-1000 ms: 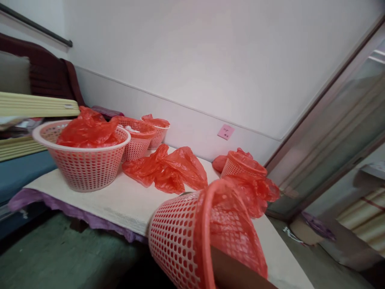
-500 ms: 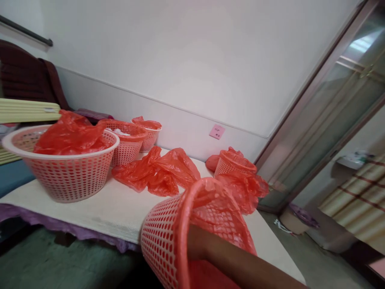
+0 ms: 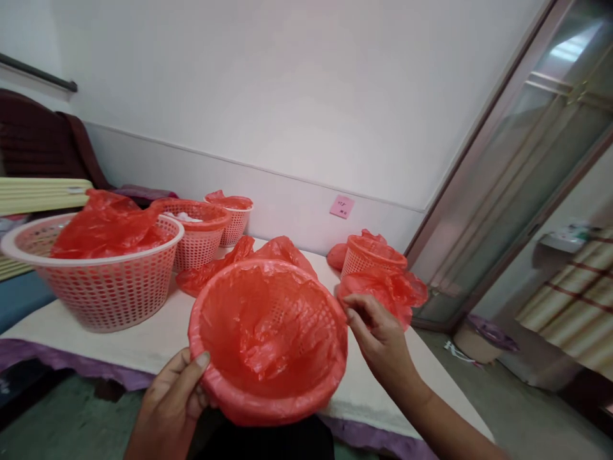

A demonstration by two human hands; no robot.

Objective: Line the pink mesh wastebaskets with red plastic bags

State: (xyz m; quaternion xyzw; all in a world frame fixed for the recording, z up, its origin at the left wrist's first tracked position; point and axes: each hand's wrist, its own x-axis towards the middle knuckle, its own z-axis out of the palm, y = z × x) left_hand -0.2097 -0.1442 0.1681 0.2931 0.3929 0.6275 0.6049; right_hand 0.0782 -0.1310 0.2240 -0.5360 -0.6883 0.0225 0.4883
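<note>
A perforated waste basket point(image 3: 201, 332) lined with a thin red plastic bag point(image 3: 268, 326) tilts toward me at the table's near edge. Its liner is folded over the rim and lies crumpled at the bottom. My left hand point(image 3: 172, 396) grips the rim at the lower left, thumb on top. On the right side, my right hand point(image 3: 376, 329) has its fingers pinched at the bag's folded edge. Just behind that hand lies a loose red plastic bag point(image 3: 390, 291).
On the white-topped table point(image 3: 143, 348) stand a large pink basket point(image 3: 110, 291), two smaller lined baskets behind it, and another lined basket point(image 3: 373, 254) at the back right. More red bags point(image 3: 287, 249) lie mid-table. A beige bin point(image 3: 479, 338) stands on the floor to the right.
My right arm has come out of the basket, and that hand is now at the rim. The basket has turned from lying sideways to opening toward me. My left hand has come into view.
</note>
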